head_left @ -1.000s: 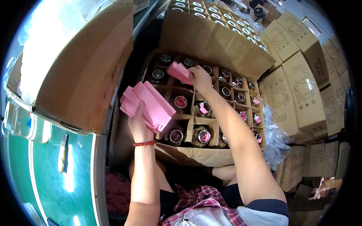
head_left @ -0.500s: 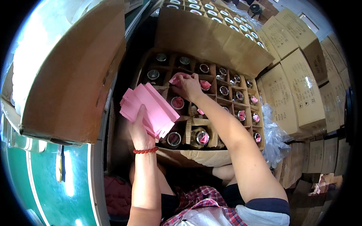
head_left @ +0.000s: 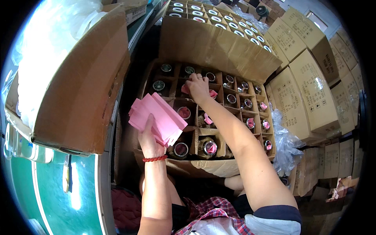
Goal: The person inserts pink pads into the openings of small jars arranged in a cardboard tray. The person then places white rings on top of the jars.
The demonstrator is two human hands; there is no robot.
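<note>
My left hand (head_left: pixel 149 141) grips a fanned stack of pink paper sheets (head_left: pixel 159 117) above the near left part of an open carton (head_left: pixel 184 166). Cardboard dividers split the carton into cells, with round-mouthed glass bottles (head_left: pixel 181 149) standing in them. Over a cell in the second row from the back, my right hand (head_left: pixel 198 88) has its fingers closed on a crumpled pink paper (head_left: pixel 185 89). The bottle mouth below it is hidden by that hand. Pink paper pokes out of several bottle mouths, such as the near bottle (head_left: pixel 210 147); the back left ones show none.
Behind the raised carton flap (head_left: pixel 219 47) stands another divided carton with round white-rimmed tops (head_left: pixel 233 25). Closed cartons (head_left: pixel 313 94) are stacked at right, beside clear plastic wrap (head_left: pixel 285 145). A green table (head_left: pixel 84 196) at left holds a cutter-like tool (head_left: pixel 66 174) and a large open box (head_left: pixel 82 86).
My right hand has turned over the cell, and less of its pink paper shows now. The left hand with the stack stays almost in place; the whole view has shifted slightly.
</note>
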